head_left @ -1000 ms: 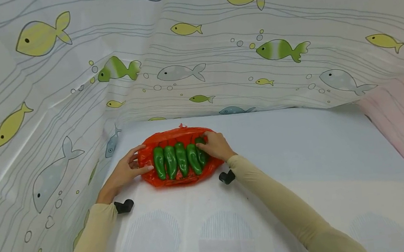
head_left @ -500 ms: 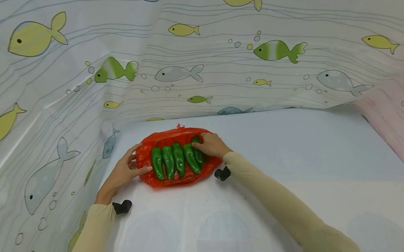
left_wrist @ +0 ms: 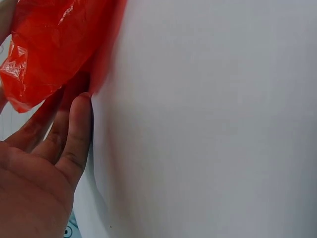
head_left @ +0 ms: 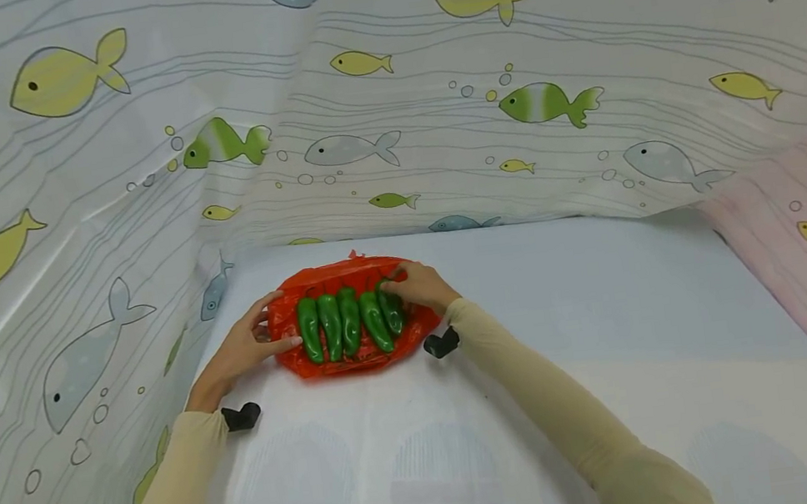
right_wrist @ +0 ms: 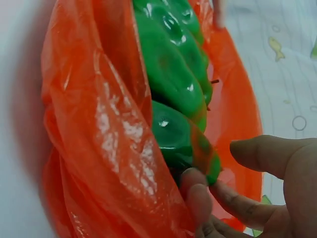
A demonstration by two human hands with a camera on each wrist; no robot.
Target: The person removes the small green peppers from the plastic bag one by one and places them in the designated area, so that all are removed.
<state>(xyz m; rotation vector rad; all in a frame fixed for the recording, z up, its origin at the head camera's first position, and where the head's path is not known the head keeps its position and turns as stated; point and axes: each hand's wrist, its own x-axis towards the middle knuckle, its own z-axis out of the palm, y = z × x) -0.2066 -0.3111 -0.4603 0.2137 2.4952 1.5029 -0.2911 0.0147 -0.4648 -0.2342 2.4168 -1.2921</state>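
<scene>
Several green peppers [head_left: 350, 322] lie side by side in an open red plastic bag [head_left: 319, 275] at the table's far left. The left hand [head_left: 241, 347] rests against the bag's left side. Its thumb lies over the edge, and the left wrist view shows its nearly straight fingers [left_wrist: 77, 134] reaching beneath the plastic. At the bag's right side is the right hand [head_left: 423, 285], over the stem end of the rightmost pepper [head_left: 391, 311]. In the right wrist view, its fingertips [right_wrist: 198, 198] touch that pepper's end and the bag's edge, while the thumb stands apart.
A white cloth with pale circles covers the table [head_left: 567, 291]. Fish-printed sheets [head_left: 383, 86] rise at the back and left, and a pink sheet [head_left: 796, 187] hangs at the right. Black wrist cameras [head_left: 242, 416] sit on both wrists.
The rightmost pepper has settled lower and straighter beside the others, showing more from under the right hand. The right hand's hold on it has loosened. The left hand stays by the bag.
</scene>
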